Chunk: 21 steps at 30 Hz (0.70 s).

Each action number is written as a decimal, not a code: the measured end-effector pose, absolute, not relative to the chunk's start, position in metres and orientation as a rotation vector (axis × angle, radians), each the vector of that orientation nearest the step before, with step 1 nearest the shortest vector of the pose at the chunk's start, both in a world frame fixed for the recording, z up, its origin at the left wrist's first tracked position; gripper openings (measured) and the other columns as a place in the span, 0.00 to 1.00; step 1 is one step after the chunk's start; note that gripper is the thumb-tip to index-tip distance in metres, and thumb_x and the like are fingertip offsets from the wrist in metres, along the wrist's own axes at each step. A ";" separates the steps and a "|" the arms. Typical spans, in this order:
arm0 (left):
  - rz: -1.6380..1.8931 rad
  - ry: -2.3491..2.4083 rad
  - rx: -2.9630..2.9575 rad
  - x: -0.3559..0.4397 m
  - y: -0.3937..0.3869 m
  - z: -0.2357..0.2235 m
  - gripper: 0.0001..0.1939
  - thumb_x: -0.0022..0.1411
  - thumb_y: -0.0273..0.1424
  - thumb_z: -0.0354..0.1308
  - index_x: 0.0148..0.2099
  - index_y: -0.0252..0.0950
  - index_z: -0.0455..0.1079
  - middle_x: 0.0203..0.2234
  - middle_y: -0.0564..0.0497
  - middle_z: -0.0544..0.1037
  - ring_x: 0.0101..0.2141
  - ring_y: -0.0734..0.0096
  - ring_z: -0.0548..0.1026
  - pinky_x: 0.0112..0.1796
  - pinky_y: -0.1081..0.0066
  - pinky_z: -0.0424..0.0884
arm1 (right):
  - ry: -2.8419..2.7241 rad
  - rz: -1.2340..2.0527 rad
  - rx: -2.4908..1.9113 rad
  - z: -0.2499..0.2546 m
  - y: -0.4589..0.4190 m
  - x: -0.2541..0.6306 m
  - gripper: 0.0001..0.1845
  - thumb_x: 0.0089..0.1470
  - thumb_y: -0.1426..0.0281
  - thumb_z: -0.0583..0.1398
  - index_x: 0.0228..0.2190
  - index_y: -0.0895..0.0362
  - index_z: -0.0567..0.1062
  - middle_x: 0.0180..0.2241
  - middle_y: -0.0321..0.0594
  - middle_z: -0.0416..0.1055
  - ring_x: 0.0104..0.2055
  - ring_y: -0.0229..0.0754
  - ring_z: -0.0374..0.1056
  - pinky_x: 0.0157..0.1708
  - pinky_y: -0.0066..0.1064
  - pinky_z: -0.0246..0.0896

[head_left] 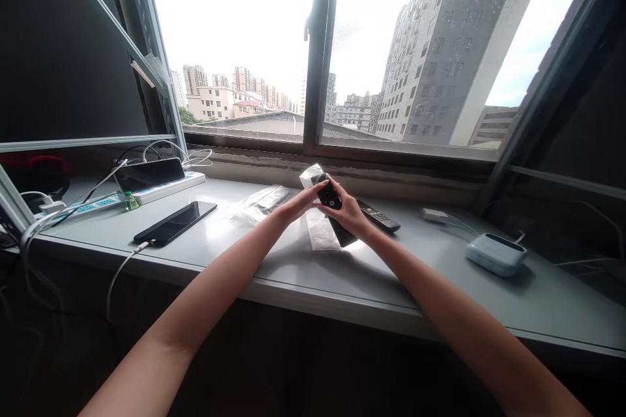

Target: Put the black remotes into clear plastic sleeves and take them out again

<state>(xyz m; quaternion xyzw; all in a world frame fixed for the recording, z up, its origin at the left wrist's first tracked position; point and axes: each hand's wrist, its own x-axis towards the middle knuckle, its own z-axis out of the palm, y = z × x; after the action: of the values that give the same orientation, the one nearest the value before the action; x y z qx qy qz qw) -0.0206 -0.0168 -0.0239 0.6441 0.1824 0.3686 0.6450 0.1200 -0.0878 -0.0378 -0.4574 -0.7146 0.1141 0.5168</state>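
Observation:
Both my hands meet above a pale grey window desk (229, 254). My right hand (349, 212) grips a small black remote control (329, 196) from below and the side, and the fingers of my left hand (297, 203) press against its near end. Behind the held remote, a transparent plastic sleeve (319, 228) stands partly raised, with its lower end lying on the desk. A dark oblong object (343, 233) lies under my hands, partly hidden. Just right of my right hand rests a longer black keypad remote (380, 216).
A crumpled plastic bag (261, 204) lies left of my hands. Further left are a cabled black smartphone (175, 222), a white power strip (169, 187) and a dark tablet (149, 174). A white charger (435, 215) and white box (495, 255) sit right, below the window.

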 end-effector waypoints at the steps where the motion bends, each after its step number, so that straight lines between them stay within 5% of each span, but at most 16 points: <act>1: 0.839 0.410 1.464 -0.021 -0.016 -0.024 0.20 0.62 0.44 0.59 0.47 0.34 0.77 0.44 0.43 0.79 0.53 0.52 0.72 0.45 0.65 0.70 | -1.710 0.273 -1.096 -0.038 -0.087 0.121 0.43 0.46 0.62 0.67 0.62 0.57 0.62 0.48 0.47 0.74 0.51 0.53 0.70 0.53 0.45 0.64; 11: 0.778 0.335 1.495 -0.021 -0.015 -0.027 0.23 0.63 0.48 0.56 0.50 0.37 0.75 0.44 0.45 0.79 0.49 0.57 0.75 0.41 0.68 0.70 | -1.673 0.351 -1.054 -0.039 -0.087 0.122 0.45 0.45 0.60 0.69 0.62 0.54 0.60 0.44 0.45 0.74 0.48 0.51 0.71 0.51 0.45 0.66; 21: 1.011 0.387 1.511 -0.018 -0.023 -0.024 0.27 0.59 0.52 0.58 0.46 0.33 0.76 0.43 0.43 0.79 0.52 0.53 0.71 0.48 0.64 0.66 | -1.615 0.227 -1.072 -0.034 -0.085 0.124 0.35 0.42 0.58 0.70 0.51 0.57 0.71 0.44 0.47 0.76 0.46 0.52 0.72 0.50 0.44 0.67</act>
<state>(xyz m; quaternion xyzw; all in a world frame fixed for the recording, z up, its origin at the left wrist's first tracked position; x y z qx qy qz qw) -0.0180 -0.0230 -0.0241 0.6514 0.1670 0.4356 0.5984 0.1235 -0.0853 -0.0336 -0.4550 -0.6852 0.0962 0.5606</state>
